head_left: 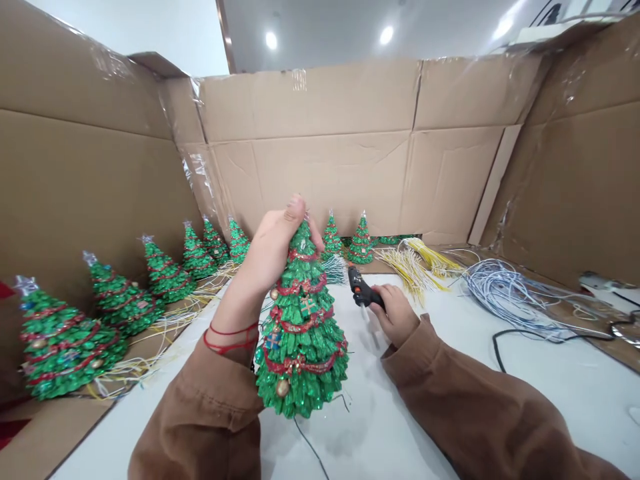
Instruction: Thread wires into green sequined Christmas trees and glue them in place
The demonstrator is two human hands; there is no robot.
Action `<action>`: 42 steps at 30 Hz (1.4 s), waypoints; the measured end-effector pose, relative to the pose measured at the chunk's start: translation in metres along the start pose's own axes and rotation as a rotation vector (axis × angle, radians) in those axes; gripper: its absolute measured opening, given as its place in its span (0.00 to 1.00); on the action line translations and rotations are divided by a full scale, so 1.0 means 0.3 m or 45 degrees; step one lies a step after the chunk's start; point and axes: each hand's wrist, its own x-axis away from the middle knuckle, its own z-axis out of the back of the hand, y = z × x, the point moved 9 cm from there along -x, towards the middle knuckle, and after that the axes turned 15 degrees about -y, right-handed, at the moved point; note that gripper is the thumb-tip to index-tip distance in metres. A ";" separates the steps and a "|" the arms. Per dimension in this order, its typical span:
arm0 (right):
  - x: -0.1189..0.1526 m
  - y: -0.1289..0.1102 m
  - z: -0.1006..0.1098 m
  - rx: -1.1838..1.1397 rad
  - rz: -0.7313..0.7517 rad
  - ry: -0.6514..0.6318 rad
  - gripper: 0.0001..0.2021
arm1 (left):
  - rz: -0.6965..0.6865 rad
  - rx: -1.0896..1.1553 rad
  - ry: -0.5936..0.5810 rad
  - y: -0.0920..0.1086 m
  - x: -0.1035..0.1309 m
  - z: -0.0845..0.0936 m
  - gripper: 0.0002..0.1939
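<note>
A green decorated tree (305, 333) with red garlands, small presents and gold balls stands upright in the middle, near the camera. My left hand (280, 233) is closed around its top, so the tip is hidden. Thin dark wires show below the tree's base. To the right, my right hand (396, 313) is wrapped round the handle of a black glue gun (364, 291) with an orange part near its nozzle. The glue gun is apart from the tree, over the white tabletop (380, 413).
Several similar trees (165, 270) line the left side and back. Bundles of yellow and white wires (425, 263) lie at the back right, beside a coil of pale wire (505, 293). A black cable (500, 347) runs at right. Cardboard walls (310, 167) surround the table.
</note>
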 end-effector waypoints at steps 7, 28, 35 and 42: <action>0.030 0.085 -0.120 0.200 -0.308 -0.249 0.13 | -0.019 0.075 0.011 0.020 0.021 0.010 0.33; 0.037 -0.659 0.601 -0.411 0.788 0.705 0.11 | 0.000 0.155 0.060 0.026 0.047 0.010 0.34; 0.033 -0.640 0.598 -0.419 0.853 0.716 0.13 | 0.031 0.083 0.088 0.024 0.039 0.008 0.34; 0.050 -0.649 0.598 -0.406 0.897 0.724 0.12 | 0.005 0.104 0.044 0.037 0.041 -0.001 0.34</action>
